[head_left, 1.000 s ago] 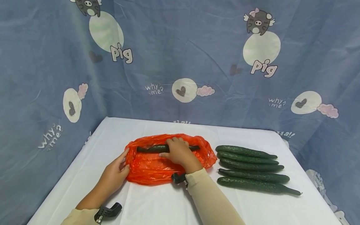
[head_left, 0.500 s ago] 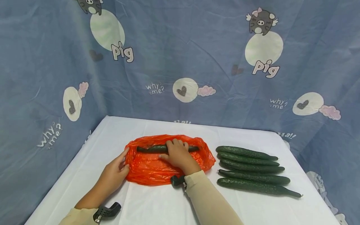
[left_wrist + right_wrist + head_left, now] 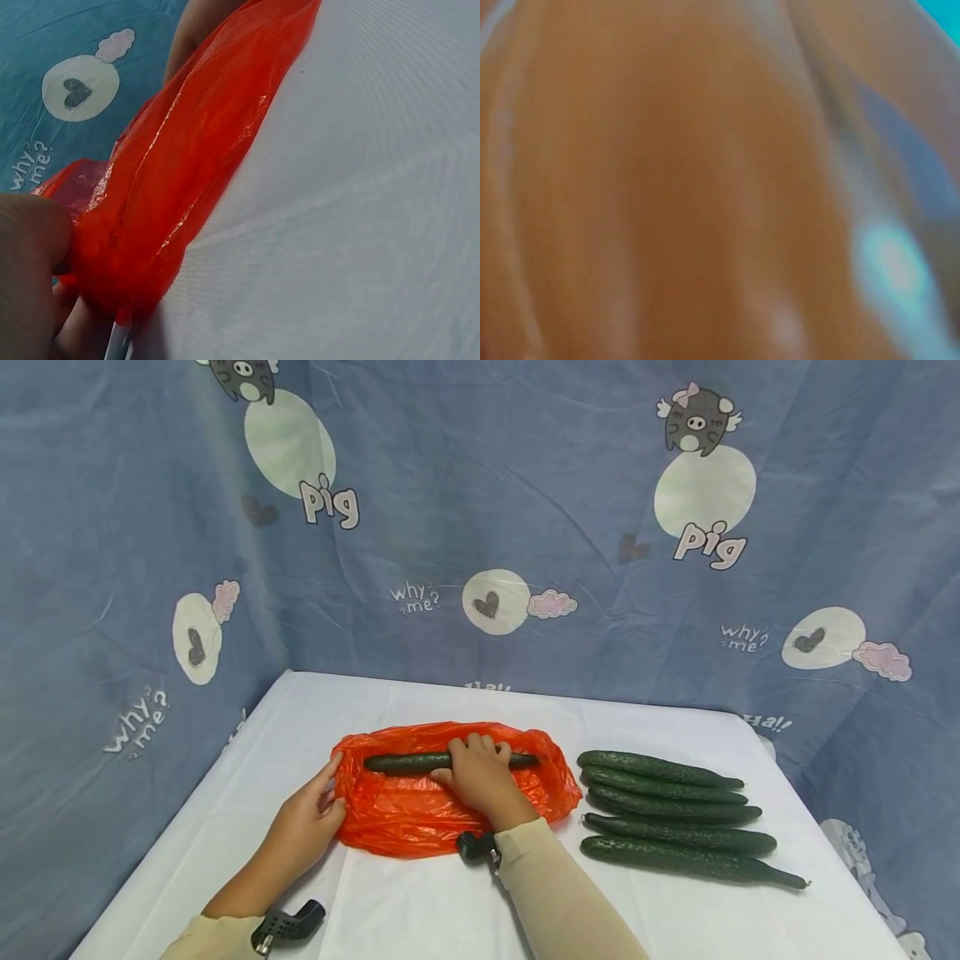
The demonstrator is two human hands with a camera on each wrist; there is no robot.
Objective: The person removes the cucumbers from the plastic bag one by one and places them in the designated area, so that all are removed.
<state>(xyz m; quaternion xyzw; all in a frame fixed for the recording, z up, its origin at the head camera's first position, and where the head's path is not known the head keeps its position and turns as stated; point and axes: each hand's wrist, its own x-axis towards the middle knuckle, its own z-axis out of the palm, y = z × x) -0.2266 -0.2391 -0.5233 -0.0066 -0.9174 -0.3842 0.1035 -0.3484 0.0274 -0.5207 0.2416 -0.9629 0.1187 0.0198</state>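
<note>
A red plastic bag (image 3: 405,818) lies spread with its mouth facing up on the table. Inside it, toward the far side, a dark green cucumber (image 3: 408,763) lies crosswise. My right hand (image 3: 483,781) reaches over the bag and grips the cucumber around its middle, with the cucumber's two ends showing on either side. At the bag's left edge, my left hand (image 3: 303,822) holds the plastic between thumb and fingers; in the left wrist view the bag (image 3: 172,180) bunches against the thumb (image 3: 30,232). The right wrist view is a close blur of reddish-orange plastic.
To the right of the bag, several cucumbers (image 3: 675,810) lie side by side on the white tablecloth (image 3: 420,910). A blue patterned curtain (image 3: 570,510) hangs behind the table and at its sides. Each wrist carries a small black device (image 3: 292,922).
The gripped cucumber has turned slightly and now lies straighter, a little farther right in the bag. Its bag's right side bulges out slightly more. My left hand stays in place.
</note>
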